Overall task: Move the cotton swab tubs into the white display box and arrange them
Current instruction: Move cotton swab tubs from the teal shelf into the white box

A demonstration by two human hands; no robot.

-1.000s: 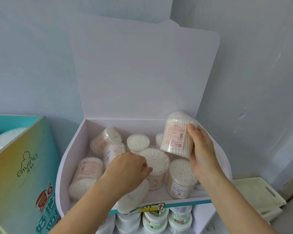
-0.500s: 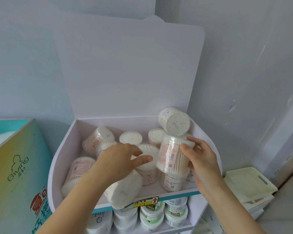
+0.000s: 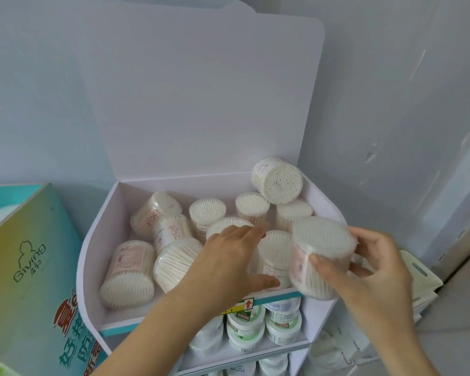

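The white display box stands open with its lid up against the wall, and several clear tubs of cotton swabs are inside. Some stand upright and some lie on their sides. One tub lies on top of others at the back right. My right hand grips a tub, tilted, at the box's front right corner. My left hand reaches into the box, with fingers and thumb spread against an upright tub. Just left of that hand lies a tub on its side.
A colourful printed carton stands close to the box's left side. Below the box, a shelf holds several white jars with green labels. A pale plastic basket sits at the right, by the wall.
My right hand has brought its tub down from the back right to the front right corner. My left hand has let go of the tub on its side and moved right to the upright tub.
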